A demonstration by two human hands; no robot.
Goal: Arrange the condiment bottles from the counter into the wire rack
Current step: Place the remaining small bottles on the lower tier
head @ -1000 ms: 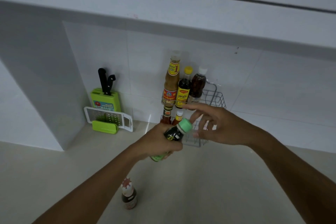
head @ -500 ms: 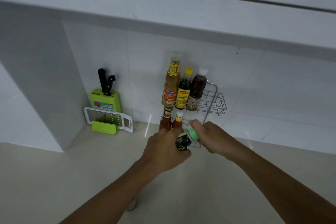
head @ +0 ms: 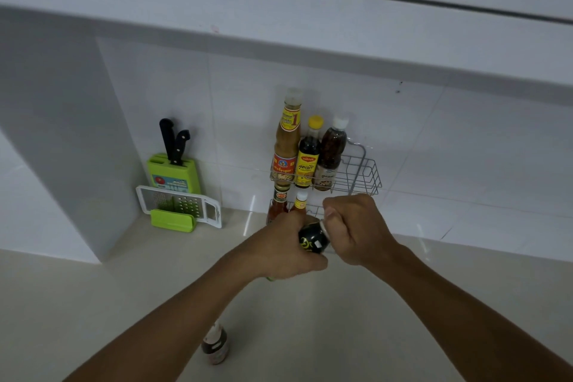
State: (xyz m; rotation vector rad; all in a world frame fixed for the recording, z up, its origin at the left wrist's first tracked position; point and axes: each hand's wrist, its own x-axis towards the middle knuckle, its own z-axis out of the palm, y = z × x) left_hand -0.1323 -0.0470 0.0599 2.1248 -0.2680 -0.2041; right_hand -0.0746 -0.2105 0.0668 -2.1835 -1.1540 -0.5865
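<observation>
A two-tier wire rack (head: 366,174) stands against the tiled wall. Its upper tier holds a tall orange-labelled bottle (head: 286,146), a yellow-capped dark bottle (head: 308,155) and a white-capped dark bottle (head: 331,152). On the lower tier stand a red sauce bottle (head: 278,203) and a small yellow-labelled bottle (head: 300,201). In front of the rack my left hand (head: 279,248) grips a dark bottle (head: 313,239) by its body, tilted. My right hand (head: 356,226) is closed over its cap, which is hidden. One small bottle (head: 215,343) stands on the counter below my left forearm.
A green knife block (head: 173,170) with two black-handled knives stands at the back left, with a white grater (head: 179,205) leaning in front of it. A white cabinet overhang (head: 279,18) runs across above. A white side wall (head: 62,133) closes off the left.
My right hand came from open beside the bottle to closed over its green cap. Both hands and the bottle moved slightly toward the rack's lower tier.
</observation>
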